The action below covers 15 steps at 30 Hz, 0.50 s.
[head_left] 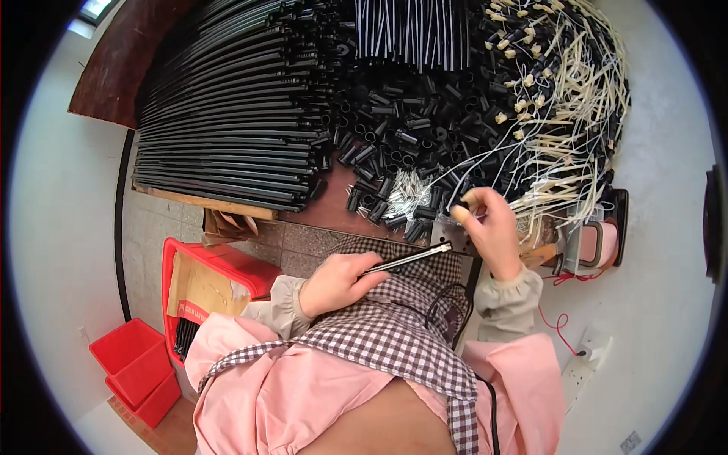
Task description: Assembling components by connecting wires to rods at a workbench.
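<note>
My left hand (343,283) is closed around a thin black tube (402,262) with a shiny silvery end, held at a slant over my lap. To its right, my right hand (494,231) pinches a small black part (459,205) at the table's front edge; the fingers partly hide it. A pale wire runs up close to that part. Just left of the pinch lies a heap of small silvery pins (408,193). Around and behind it spread many short black sleeves (409,136).
Long black tubes (227,129) are stacked at the left of the table. Pale wires with cream connectors (572,114) pile up at the right. Red bins (136,364) stand low at the left. A power strip (588,360) with a red cord is at the lower right.
</note>
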Available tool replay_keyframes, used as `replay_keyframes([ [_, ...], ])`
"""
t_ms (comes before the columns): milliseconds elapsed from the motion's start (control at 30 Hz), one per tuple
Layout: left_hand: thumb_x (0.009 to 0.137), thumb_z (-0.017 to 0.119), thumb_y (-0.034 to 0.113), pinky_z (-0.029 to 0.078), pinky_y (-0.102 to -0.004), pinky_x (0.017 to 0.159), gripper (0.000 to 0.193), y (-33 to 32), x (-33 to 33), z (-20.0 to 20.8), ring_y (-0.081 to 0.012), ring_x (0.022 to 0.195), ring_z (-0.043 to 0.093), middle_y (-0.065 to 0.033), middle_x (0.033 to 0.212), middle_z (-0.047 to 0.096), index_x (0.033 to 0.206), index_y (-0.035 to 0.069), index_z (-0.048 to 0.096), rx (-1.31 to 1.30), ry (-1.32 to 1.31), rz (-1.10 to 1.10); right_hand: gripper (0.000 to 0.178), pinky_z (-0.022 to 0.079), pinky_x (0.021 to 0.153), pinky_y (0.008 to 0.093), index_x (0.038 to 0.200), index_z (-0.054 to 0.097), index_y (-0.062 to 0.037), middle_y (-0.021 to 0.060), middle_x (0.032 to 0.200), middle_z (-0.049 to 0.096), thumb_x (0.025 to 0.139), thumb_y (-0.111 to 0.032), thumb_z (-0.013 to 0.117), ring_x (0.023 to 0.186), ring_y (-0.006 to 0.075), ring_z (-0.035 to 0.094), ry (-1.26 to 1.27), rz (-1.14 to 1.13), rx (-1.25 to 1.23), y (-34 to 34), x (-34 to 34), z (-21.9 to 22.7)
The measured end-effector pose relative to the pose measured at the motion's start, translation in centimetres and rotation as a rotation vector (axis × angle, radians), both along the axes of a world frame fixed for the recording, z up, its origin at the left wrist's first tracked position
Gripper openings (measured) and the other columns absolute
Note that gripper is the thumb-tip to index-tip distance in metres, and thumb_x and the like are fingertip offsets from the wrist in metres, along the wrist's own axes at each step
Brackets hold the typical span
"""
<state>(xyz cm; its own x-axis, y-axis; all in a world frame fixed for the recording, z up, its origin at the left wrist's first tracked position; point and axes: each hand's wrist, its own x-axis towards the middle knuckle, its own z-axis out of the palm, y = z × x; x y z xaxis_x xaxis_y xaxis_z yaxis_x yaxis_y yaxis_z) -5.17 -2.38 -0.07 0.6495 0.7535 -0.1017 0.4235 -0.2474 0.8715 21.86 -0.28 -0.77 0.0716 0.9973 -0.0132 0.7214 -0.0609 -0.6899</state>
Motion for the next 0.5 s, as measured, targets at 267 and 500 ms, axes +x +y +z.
replay_keyframes([
  [267, 0.084, 0.063, 0.024, 0.047, -0.0416, 0.055, 0.023, 0.7, 0.9, 1.3, -0.0358, 0.063, 0.059, -0.0180, 0.069, 0.059, 0.087, 0.002, 0.058, 0.121, -0.016, -0.058, 0.026, 0.040, 0.048, 0.0302, 0.082, 0.056, -0.0044, 0.0045, 0.081, 0.061, 0.070, -0.014, 0.077, 0.068, 0.0175, 0.058, 0.908, -0.072, 0.028, -5.5, -2.1, 3.1],
  [500, 0.086, 0.059, 0.028, 0.046, -0.0458, 0.053, 0.027, -0.1, 1.5, 2.8, -0.0382, 0.061, 0.059, -0.0193, 0.064, 0.057, 0.082, 0.002, 0.052, -0.016, 0.180, -0.260, 0.023, 0.042, 0.052, 0.0302, 0.085, 0.060, -0.0027, 0.0101, 0.082, 0.061, 0.075, -0.018, 0.074, 0.063, 0.0207, 0.060, 0.439, 0.101, 0.191, -7.2, -1.6, 4.8],
])
